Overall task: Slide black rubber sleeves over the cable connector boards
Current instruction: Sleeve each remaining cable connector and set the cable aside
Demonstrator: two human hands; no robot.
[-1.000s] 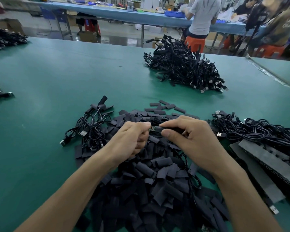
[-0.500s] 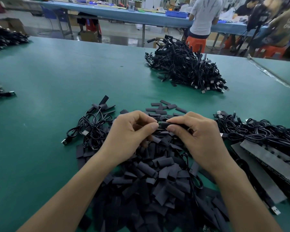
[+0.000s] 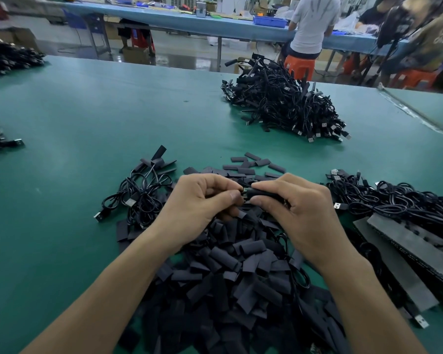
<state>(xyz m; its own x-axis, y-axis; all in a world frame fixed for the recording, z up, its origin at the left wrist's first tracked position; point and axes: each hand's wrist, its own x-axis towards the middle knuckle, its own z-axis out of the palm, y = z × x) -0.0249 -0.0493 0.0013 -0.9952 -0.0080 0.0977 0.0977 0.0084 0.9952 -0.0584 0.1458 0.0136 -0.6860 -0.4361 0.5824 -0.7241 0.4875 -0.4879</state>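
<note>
Head view, left to right: the small cable bundle point(image 3: 141, 192) by your left wrist shows flat black ends, so I judge those few already sleeved. The heap of loose sleeves point(image 3: 235, 277) under your forearms is large. The far pile point(image 3: 284, 103) across the green table point(image 3: 87, 111) looks like finished cables, though it is too tangled to confirm. The cables on the right point(image 3: 394, 200) with bare plugs seem to be stock not yet done, so plenty is left. Your hands sit just above the heap. Your left hand point(image 3: 200, 200) pinches the connector board point(image 3: 244, 193) between thumb and forefinger, other fingers curled. Your right hand point(image 3: 299, 208) pinches one sleeve point(image 3: 265, 192), its mouth touching the board's end; only a sliver of board shows, so I cannot tell how far on it is
</note>
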